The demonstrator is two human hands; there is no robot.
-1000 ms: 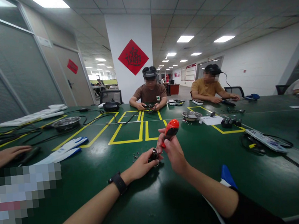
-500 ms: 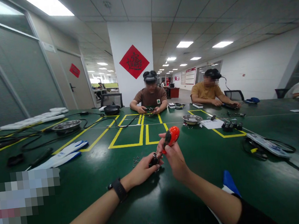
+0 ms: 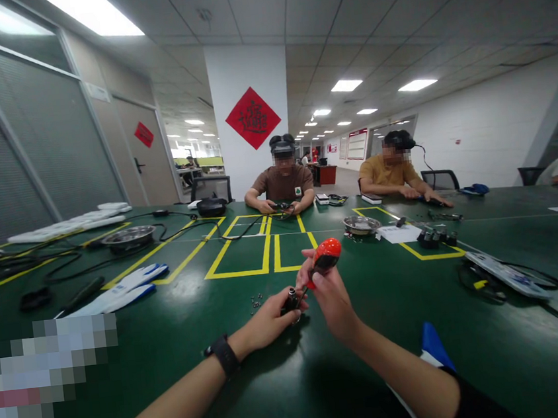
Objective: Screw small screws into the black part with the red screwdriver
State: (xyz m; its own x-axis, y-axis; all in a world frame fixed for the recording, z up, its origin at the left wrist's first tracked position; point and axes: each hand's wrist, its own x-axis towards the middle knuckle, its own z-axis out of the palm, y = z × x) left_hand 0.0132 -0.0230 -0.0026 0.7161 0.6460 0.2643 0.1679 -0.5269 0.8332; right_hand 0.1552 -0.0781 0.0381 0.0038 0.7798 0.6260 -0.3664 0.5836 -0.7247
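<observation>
My left hand (image 3: 273, 317) is closed around a small black cylindrical part with a shiny metal end (image 3: 293, 295), held just above the green table (image 3: 219, 401). In my right hand (image 3: 333, 296) is a screwdriver with a red and black handle (image 3: 327, 254). Its thin shaft slants down and left to the side of the black part; whether the tip sits in a screw I cannot tell. Several tiny screws (image 3: 256, 301) lie on the table just beyond my left hand.
White-and-blue gloves (image 3: 135, 284) and a dark-handled screwdriver (image 3: 84, 294) lie to the left. Metal bowls (image 3: 362, 225) stand farther back, with black parts (image 3: 436, 236) and a power strip (image 3: 508, 273) at the right. Two people sit across the table.
The screwdriver's handle has tilted over to the right, its shaft now showing against the black part. At the far left, another person's hand has withdrawn from beside the dark-handled screwdriver.
</observation>
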